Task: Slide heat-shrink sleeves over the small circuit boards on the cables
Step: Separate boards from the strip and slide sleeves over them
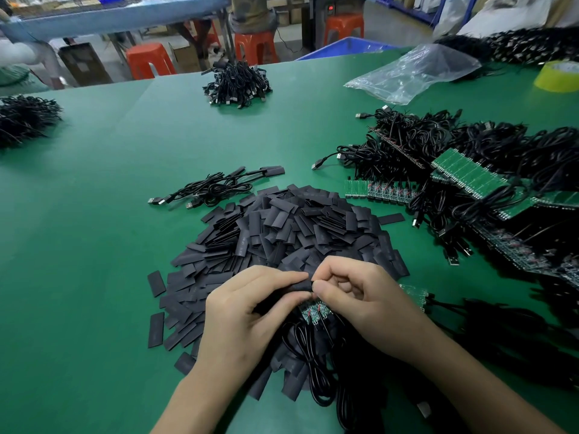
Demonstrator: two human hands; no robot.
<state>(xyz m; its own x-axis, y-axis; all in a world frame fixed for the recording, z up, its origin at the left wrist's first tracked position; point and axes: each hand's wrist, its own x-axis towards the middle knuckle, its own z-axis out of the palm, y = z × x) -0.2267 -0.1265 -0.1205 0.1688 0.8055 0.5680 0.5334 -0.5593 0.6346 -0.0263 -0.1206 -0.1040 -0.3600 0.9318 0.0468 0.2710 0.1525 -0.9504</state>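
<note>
A big heap of flat black heat-shrink sleeves lies on the green table in front of me. My left hand pinches one black sleeve between thumb and fingers. My right hand meets it, fingertips closed on the sleeve's end. Just below my fingers a short strip of small green circuit boards with red wires shows, and their black cables trail toward me. The board inside the sleeve is hidden.
Strips of green boards with tangled black USB cables fill the right side. Two sleeved cables lie left of the heap. Cable bundles sit at the far middle and left edge. A clear plastic bag and yellow tape roll lie far right.
</note>
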